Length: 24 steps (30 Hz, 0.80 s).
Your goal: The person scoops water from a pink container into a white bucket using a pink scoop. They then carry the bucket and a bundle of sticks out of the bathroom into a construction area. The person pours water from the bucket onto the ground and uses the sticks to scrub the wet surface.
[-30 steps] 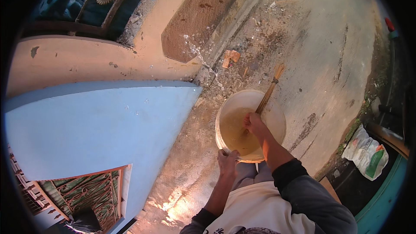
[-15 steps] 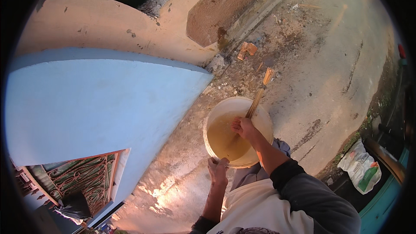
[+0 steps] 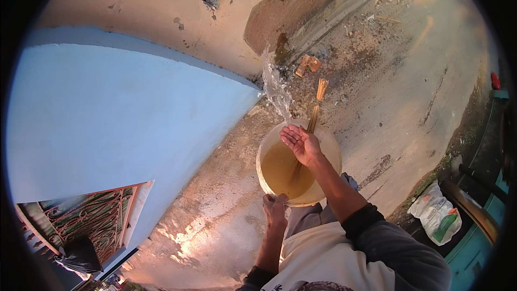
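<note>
Bucket (image 3: 298,164) sits on the concrete floor (image 3: 377,102), about half full of murky brown water, wooden stick (image 3: 314,113) standing in it. Left hand (image 3: 276,210) clamped on the near rim. Right hand (image 3: 301,144) open, cupped, flinging a splash (image 3: 276,89) toward the wall (image 3: 161,27). Plenty left to scoop. Versus 0.5 s ago: right hand has let go of the stick, water now airborne.

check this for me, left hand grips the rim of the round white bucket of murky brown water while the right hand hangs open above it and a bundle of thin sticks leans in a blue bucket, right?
One thing is wrong: there is no blue bucket. In the head view the bundle of thin sticks leans in the same round white bucket of murky brown water. The left hand does grip its rim and the right hand hangs open above it.
</note>
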Motion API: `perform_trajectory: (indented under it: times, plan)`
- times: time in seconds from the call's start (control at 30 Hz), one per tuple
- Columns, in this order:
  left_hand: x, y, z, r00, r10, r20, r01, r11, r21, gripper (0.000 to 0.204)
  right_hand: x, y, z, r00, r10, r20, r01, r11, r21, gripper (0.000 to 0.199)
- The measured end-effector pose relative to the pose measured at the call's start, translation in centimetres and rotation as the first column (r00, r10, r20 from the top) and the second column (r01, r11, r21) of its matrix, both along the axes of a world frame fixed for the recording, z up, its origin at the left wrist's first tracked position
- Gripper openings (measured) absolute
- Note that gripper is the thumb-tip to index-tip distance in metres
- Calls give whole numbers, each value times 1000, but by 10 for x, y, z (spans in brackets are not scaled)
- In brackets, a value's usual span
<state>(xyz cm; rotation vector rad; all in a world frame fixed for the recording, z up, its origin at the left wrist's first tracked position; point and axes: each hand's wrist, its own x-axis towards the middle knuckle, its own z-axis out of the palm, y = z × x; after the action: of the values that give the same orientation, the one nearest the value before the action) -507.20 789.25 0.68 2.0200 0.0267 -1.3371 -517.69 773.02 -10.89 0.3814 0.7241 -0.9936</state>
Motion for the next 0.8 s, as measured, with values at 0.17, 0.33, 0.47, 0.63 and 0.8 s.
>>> perform_trajectory:
  times: [0.17, 0.33, 0.47, 0.63, 0.8]
  plan:
    - [-14, 0, 0, 978, -172, 120, 175, 985, -10, 39, 8, 68, -144, 884, 381, -271, -232, 860, 454, 28]
    - [-44, -31, 15, 923, -336, 187, 340, 940, 11, 37, -34, 29, -115, 996, -20, -83, 57, 879, 473, 29]
    - [-92, -63, 19, 947, -265, 179, 266, 964, 17, 36, -140, -51, -19, 734, -217, 643, 388, 912, -135, 33]
    - [-165, -105, 2, 926, -324, 196, 322, 946, 42, 33, -196, -78, -58, 977, -27, 213, -2, 991, 136, 30]
    - [-267, -177, 46, 915, -372, 153, 358, 927, 111, 31, -243, -103, -114, 909, 230, -348, 30, 796, 604, 23]
